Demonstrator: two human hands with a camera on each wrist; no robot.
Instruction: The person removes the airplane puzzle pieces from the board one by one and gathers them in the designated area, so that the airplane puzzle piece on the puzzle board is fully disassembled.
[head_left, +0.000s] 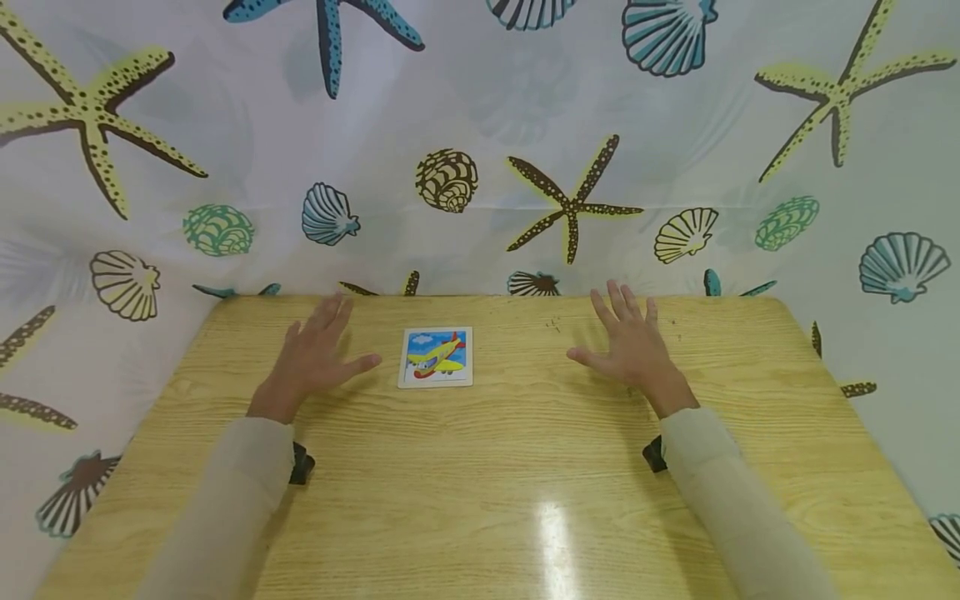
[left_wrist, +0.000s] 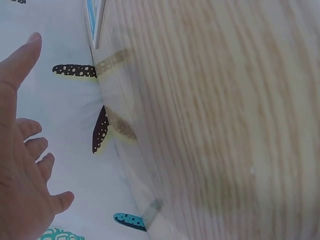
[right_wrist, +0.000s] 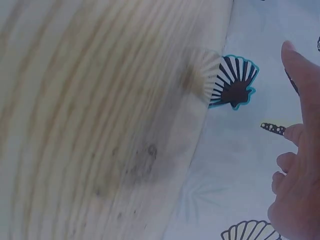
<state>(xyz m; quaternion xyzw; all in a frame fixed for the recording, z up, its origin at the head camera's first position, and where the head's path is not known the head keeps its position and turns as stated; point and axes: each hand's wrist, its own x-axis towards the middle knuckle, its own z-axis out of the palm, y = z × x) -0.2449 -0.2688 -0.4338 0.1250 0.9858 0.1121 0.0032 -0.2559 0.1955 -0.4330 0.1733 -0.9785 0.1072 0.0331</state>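
A small square picture puzzle [head_left: 436,357] with a yellow airplane on a blue sky lies flat on the wooden table, left of its middle. To its left is my left hand [head_left: 311,354], fingers spread and thumb pointing toward it, holding nothing. My right hand [head_left: 626,346] is further off on the other side, its fingers also spread and nothing in it. In the left wrist view, a corner of the puzzle [left_wrist: 95,20] shows at the top, apart from the left hand [left_wrist: 22,165]. The right wrist view has only the right hand [right_wrist: 300,165] beside the table edge.
The light wood table [head_left: 480,467] meets a cloth [head_left: 480,108] printed with starfish and shells at its back and sides. Dark marks [right_wrist: 150,150] spot the tabletop near the right hand. A black strap piece [head_left: 302,463] sits at the left wrist, another [head_left: 655,454] at the right.
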